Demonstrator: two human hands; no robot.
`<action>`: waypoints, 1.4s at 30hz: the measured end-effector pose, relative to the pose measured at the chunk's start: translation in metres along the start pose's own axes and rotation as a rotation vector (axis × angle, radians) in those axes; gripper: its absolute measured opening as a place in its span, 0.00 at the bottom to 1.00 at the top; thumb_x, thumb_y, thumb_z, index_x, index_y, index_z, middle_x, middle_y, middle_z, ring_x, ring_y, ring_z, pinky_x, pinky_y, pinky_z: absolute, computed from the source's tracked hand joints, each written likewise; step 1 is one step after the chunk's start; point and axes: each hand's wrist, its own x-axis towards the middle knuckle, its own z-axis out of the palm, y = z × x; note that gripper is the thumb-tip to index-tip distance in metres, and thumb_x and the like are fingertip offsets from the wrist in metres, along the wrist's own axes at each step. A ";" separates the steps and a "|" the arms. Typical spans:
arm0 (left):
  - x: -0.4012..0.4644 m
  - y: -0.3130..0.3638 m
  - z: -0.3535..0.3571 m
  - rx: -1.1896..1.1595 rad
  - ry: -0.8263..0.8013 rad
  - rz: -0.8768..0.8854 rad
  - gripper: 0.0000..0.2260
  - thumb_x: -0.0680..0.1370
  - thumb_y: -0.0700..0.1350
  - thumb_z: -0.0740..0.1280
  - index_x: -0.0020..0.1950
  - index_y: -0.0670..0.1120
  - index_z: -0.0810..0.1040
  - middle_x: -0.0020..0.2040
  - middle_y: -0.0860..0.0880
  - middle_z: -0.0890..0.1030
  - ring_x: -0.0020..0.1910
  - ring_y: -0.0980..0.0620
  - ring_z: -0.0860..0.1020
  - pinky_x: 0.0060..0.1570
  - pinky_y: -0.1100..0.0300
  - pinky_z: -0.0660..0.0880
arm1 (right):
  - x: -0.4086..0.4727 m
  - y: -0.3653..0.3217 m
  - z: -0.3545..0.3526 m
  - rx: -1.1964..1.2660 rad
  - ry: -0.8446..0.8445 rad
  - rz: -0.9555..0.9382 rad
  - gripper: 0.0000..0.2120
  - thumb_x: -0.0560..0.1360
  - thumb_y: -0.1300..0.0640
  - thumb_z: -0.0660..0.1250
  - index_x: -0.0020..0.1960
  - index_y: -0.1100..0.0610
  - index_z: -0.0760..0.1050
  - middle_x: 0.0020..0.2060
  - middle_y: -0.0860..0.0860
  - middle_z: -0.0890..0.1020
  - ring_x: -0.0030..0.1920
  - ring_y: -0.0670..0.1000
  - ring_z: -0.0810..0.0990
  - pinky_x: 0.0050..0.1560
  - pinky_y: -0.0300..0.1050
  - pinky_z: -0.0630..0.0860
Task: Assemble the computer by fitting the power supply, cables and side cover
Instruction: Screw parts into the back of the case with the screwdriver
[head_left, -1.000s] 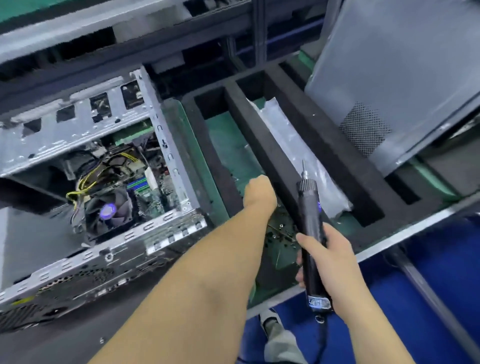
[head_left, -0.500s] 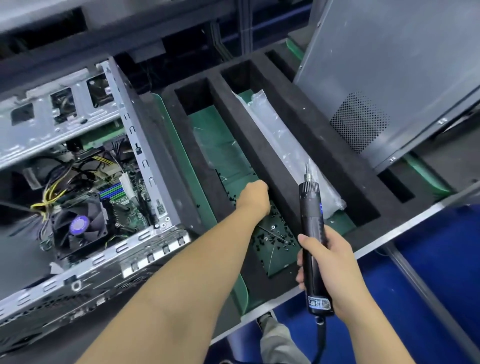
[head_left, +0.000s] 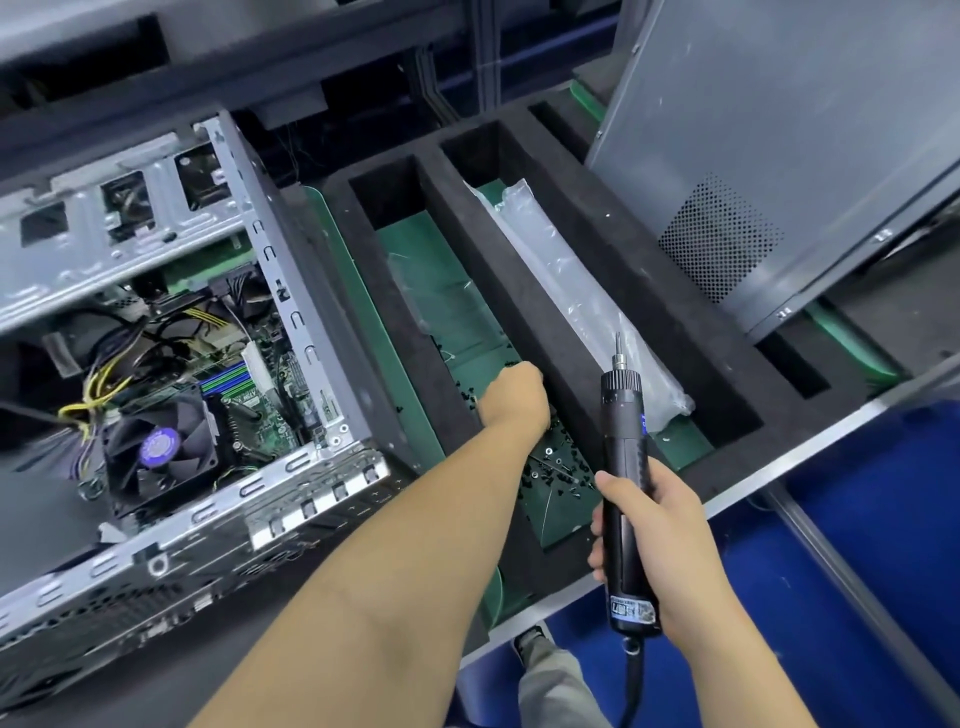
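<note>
The open computer case (head_left: 291, 291) lies on its side at the left, showing its fan, motherboard and yellow and black cables. The grey side cover (head_left: 779, 130) leans upright at the back right. My left hand (head_left: 514, 397) reaches down into a green-floored slot of the black foam tray (head_left: 530, 291), over several small black screws (head_left: 556, 465); its fingers are hidden, so what they hold cannot be told. My right hand (head_left: 660, 540) grips a black electric screwdriver (head_left: 626, 467), bit pointing up and away.
A clear plastic bag (head_left: 571, 291) lies in the neighbouring tray slot. More empty foam slots lie further right. A metal rail edges the bench front, with blue floor and my shoe below. Dark racking runs along the back.
The view has shifted so the case sits further left. My left hand has pushed a little deeper into the screw slot. The right hand keeps the screwdriver in much the same pose.
</note>
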 end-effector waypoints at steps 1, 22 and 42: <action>-0.002 -0.001 0.002 -0.003 0.007 -0.002 0.14 0.73 0.30 0.67 0.33 0.45 0.68 0.33 0.49 0.70 0.38 0.44 0.73 0.40 0.54 0.70 | -0.001 0.003 0.000 0.008 0.000 0.003 0.08 0.79 0.56 0.69 0.41 0.50 0.75 0.32 0.58 0.78 0.27 0.58 0.76 0.29 0.49 0.75; -0.191 -0.107 -0.062 -0.620 0.270 0.246 0.05 0.73 0.40 0.72 0.40 0.50 0.83 0.34 0.59 0.80 0.35 0.63 0.76 0.39 0.72 0.70 | -0.070 -0.011 0.076 0.040 -0.223 -0.232 0.07 0.79 0.61 0.68 0.45 0.52 0.75 0.32 0.59 0.75 0.25 0.57 0.74 0.27 0.48 0.74; -0.343 -0.354 -0.081 -2.302 0.280 0.031 0.04 0.77 0.36 0.65 0.45 0.37 0.78 0.37 0.45 0.79 0.33 0.54 0.73 0.31 0.65 0.72 | -0.218 0.090 0.205 -0.852 -0.743 -0.321 0.08 0.70 0.47 0.69 0.48 0.40 0.75 0.29 0.51 0.79 0.24 0.56 0.78 0.26 0.46 0.76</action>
